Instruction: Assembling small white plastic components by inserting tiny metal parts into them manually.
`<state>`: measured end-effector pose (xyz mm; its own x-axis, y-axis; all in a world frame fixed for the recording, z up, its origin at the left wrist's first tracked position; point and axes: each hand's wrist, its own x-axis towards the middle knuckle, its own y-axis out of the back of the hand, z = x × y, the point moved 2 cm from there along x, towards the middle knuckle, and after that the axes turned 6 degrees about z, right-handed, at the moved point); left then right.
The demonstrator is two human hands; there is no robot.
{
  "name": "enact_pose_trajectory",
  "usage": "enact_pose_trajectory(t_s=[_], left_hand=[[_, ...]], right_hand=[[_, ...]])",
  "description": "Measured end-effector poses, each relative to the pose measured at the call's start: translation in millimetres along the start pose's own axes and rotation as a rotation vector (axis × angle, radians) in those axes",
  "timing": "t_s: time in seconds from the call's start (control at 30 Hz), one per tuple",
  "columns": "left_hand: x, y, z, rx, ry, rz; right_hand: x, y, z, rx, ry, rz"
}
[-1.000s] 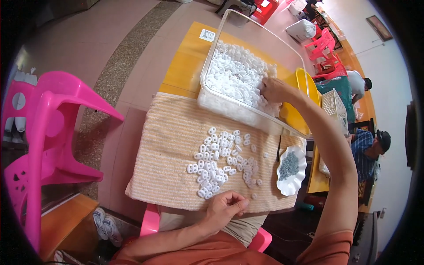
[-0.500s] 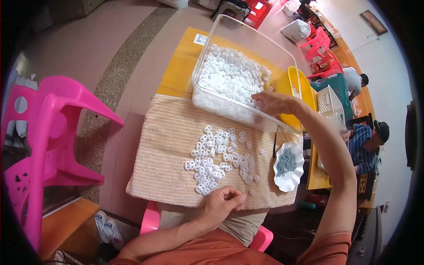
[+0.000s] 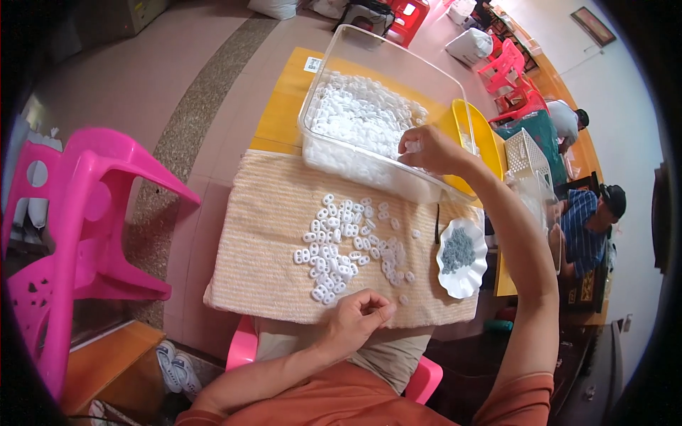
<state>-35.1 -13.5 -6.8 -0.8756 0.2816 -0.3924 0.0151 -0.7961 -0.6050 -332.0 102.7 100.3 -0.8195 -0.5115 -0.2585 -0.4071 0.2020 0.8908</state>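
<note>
Over the near right corner of a clear plastic bin [image 3: 455, 186], my right hand [image 3: 435, 150] is closed, with small white plastic pieces pinched at its fingertips. A heap of white two-holed plastic pieces [image 3: 362, 106] fills much of the bin. My left hand [image 3: 357, 319] lies at the near edge of the striped towel [image 3: 263, 234], fingers curled toward the thumb; what they hold, if anything, is hidden. Just beyond it, many loose white two-holed pieces [image 3: 330, 248] are spread on the towel. At the right, a scalloped white dish [image 3: 463, 285] holds small grey-blue pieces [image 3: 458, 250].
A thin dark tool [image 3: 437, 224] lies left of the dish. Right of the bin stand a yellow basin [image 3: 465, 117] and a white perforated basket [image 3: 527, 157]. A pink chair [image 3: 92, 213] is at the left. Another person [image 3: 586, 227] sits at the far right.
My right hand has lifted slightly from the pieces in the bin, and white pieces now show at its fingertips. My left hand has stayed almost in place. The view has shifted slightly.
</note>
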Motion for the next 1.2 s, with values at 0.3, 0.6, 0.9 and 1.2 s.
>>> enact_pose_trajectory(t_s=[0.3, 0.6, 0.9, 1.2], left_hand=[[-17.4, -19.2, 17.7, 0.568, -0.489, 0.02], [-9.8, -31.2, 12.1, 1.056, -1.002, -0.127], [31.7, -65.3, -14.7, 1.792, -1.273, -0.331], [57.2, -47.2, 13.1, 1.922, -1.259, -0.174]], right_hand=[[-7.9, -2.7, 4.1, 0.017, 0.104, 0.215], [-17.5, 4.1, 8.3, 0.102, 0.138, 0.307], [-21.5, 1.4, 9.1, 0.09, 0.242, 0.391], [-24.6, 2.2, 13.8, 0.14, 0.244, 0.437]])
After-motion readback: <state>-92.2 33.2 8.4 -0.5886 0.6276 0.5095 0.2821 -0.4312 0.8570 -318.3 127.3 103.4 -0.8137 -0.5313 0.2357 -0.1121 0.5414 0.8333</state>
